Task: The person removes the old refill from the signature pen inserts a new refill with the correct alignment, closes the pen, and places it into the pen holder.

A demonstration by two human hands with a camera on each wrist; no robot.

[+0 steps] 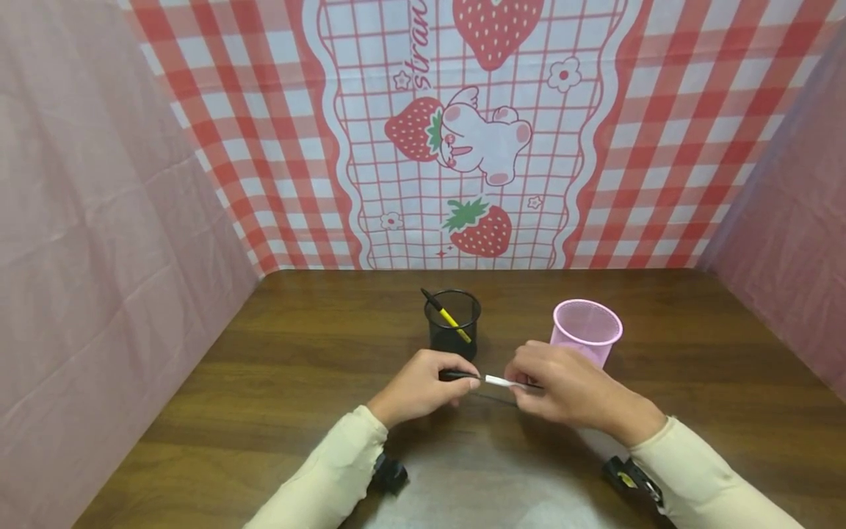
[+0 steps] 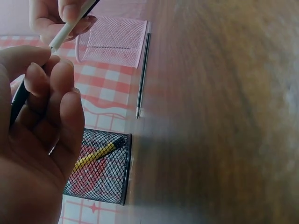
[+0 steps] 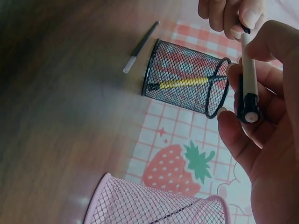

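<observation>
My left hand (image 1: 423, 382) pinches a slim black pen piece (image 1: 456, 375) between thumb and fingers. Facing it, my right hand (image 1: 562, 382) grips a white pen barrel (image 1: 497, 380), whose black clip end (image 3: 250, 105) shows in the right wrist view. The barrel's front end points at the left fingertips, close to the black piece. Part of the black piece is hidden inside the left hand. Just beyond the hands, a thin pen refill (image 2: 144, 74) lies on the table, dark along most of its length.
A black mesh pen cup (image 1: 452, 344) stands behind the left hand, a yellow and black pen (image 1: 449, 317) leaning inside. Behind the right hand is a pink mesh cup (image 1: 598, 353). The wooden table (image 1: 264, 397) meets a strawberry-print cloth (image 1: 476, 220) at the back; pink cloth hangs on both sides.
</observation>
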